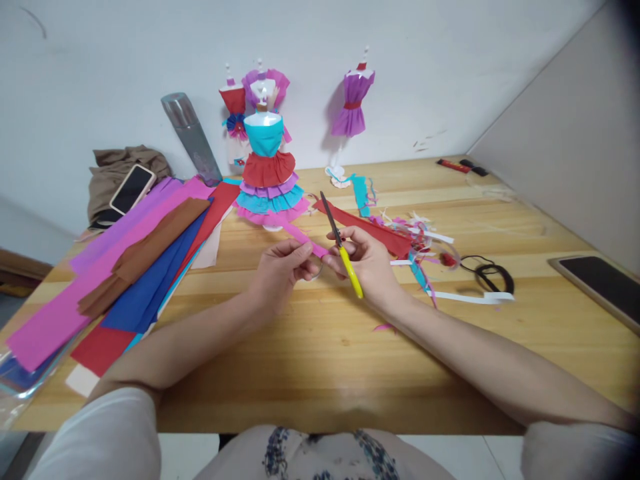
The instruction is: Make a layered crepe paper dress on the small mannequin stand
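Between my two hands runs a narrow pink crepe paper strip (299, 233). My left hand (283, 267) pinches it between thumb and fingers. Yellow-handled scissors (349, 263) rest in my right hand (367, 263), blades pointing up and away; its fingertips also touch the strip's near end. A thin ring-like loop shows under the fingers, too small to make out. Just beyond my hands stands a small dress form (264, 137) in a blue bodice with red, purple, blue and pink ruffles. A red paper strip (370, 230) lies behind my right hand.
Layered crepe paper sheets (145, 280) cover the table's left side. More dress forms (353, 103) stand by the wall, near a leaning grey bottle (193, 137). Paper scraps (420, 237), a black cord (493, 277) and a phone (600, 287) lie to the right; another phone (133, 189) rests on brown cloth.
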The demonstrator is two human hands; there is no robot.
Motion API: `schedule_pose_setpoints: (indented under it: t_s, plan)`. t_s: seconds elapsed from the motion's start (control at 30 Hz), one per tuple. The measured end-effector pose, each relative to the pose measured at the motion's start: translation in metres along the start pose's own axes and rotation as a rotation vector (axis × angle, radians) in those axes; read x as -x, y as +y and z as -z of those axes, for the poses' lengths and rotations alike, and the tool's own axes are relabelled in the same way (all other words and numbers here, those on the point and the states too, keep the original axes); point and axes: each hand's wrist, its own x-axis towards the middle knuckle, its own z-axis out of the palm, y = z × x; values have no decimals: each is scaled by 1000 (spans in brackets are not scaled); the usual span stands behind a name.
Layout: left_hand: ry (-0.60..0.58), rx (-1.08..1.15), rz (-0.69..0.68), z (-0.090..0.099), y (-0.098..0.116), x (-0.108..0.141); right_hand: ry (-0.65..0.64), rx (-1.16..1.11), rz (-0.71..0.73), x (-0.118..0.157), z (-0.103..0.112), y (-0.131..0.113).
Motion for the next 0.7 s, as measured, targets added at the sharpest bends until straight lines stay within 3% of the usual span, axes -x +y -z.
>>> schedule_pose_setpoints:
  t_s: [0.33, 0.53, 0.7]
  plan:
    - [1, 62, 0, 2, 9, 0, -154, 88, -29, 3, 12, -5]
    - [-9, 51, -78, 7, 18, -4, -318, 321, 235, 3, 31, -5]
    - [40, 21, -105, 8, 28, -7, -379, 484, 223, 4, 33, -5]
